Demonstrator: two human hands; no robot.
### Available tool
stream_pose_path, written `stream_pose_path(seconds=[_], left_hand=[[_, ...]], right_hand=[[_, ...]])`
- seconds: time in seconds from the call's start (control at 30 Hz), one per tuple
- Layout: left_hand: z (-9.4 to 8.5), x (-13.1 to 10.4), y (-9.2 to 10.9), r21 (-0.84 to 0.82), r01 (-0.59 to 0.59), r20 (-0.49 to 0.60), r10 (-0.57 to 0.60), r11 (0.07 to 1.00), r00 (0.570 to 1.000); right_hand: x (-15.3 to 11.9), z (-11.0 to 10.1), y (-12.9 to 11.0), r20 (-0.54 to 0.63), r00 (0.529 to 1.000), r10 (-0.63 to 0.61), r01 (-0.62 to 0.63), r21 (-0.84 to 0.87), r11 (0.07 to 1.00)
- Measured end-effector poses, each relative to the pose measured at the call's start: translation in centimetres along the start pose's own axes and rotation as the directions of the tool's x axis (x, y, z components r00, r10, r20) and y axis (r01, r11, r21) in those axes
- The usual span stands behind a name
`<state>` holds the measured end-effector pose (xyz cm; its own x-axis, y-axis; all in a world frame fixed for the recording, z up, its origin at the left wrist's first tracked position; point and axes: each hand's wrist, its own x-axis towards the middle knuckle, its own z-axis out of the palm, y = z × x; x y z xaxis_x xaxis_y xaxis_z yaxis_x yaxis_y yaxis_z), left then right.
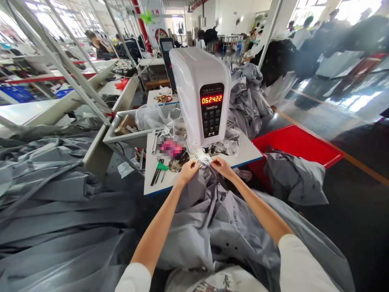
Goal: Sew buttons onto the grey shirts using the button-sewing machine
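Grey fabric [209, 198] runs from my lap up to a white machine [197, 89] with a red digit display. My left hand [189, 170] pinches the fabric's edge at the left of the machine's lower head. On the other side, my right hand [221, 167] grips the same edge with its fingers closed. Between both hands, the cloth lies at the small metal working point [206, 159] under the head. Several dark round spots show on the fabric lower down. The fingertips are partly hidden by cloth.
Hex keys [158, 172] with a green holder lie on the white tabletop [152, 187]. A red bin [300, 142] with grey fabric over its rim stands at right. Piled grey cloth [75, 227] fills the left. A grey tray [136, 136] adjoins the table. People work far behind.
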<state>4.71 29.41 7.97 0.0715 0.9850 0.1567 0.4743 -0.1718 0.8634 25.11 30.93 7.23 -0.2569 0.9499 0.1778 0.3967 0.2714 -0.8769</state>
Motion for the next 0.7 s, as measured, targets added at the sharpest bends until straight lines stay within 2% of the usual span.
stream_pose_path(seconds=[0.07, 0.2, 0.27, 0.37, 0.4, 0.47, 0.53, 0.63, 0.7], left_hand=[[-0.7, -0.4, 0.4, -0.007, 0.011, 0.026, -0.011, 1.0, 1.0], [-1.4, -1.7, 1.5, -0.056, 0.066, 0.067, -0.063, 0.996, 0.996], [-1.6, -2.6, 2.4, -0.115, 0.107, 0.086, -0.097, 0.988, 0.992], [-2.0, -4.1, 3.9, -0.191, 0.164, 0.112, -0.145, 0.968, 0.983], [-2.2, -4.7, 4.4, -0.194, 0.171, 0.114, -0.151, 0.966, 0.982], [-2.7, -5.8, 5.5, -0.185, 0.164, 0.115, -0.144, 0.969, 0.983], [-3.3, -6.9, 6.7, -0.169, 0.138, 0.093, -0.124, 0.976, 0.988], [-3.8, -8.7, 8.4, -0.157, 0.11, 0.01, -0.11, 0.981, 0.994], [-3.9, -10.0, 9.4, -0.173, 0.104, -0.027, -0.111, 0.979, 0.994]], right_hand=[[-0.2, -0.3, -0.2, 0.023, 1.0, -0.017, 0.015, 0.088, 0.996], [-1.0, -0.5, -1.1, 0.049, 0.998, 0.035, -0.047, 0.277, 0.96], [-1.8, -0.5, -1.5, 0.136, 0.988, 0.066, -0.113, 0.37, 0.922], [-3.5, -0.6, -2.3, 0.351, 0.934, 0.062, -0.222, 0.439, 0.87], [-4.1, -0.6, -2.6, 0.385, 0.922, 0.042, -0.231, 0.461, 0.857], [-5.1, -0.7, -3.4, 0.371, 0.929, 0.008, -0.208, 0.503, 0.839], [-6.0, -0.8, -4.5, 0.297, 0.955, 0.008, -0.167, 0.514, 0.841], [-7.1, -0.8, -6.6, 0.222, 0.975, 0.033, -0.136, 0.465, 0.875], [-7.9, -1.0, -8.1, 0.215, 0.976, 0.018, -0.113, 0.436, 0.893]])
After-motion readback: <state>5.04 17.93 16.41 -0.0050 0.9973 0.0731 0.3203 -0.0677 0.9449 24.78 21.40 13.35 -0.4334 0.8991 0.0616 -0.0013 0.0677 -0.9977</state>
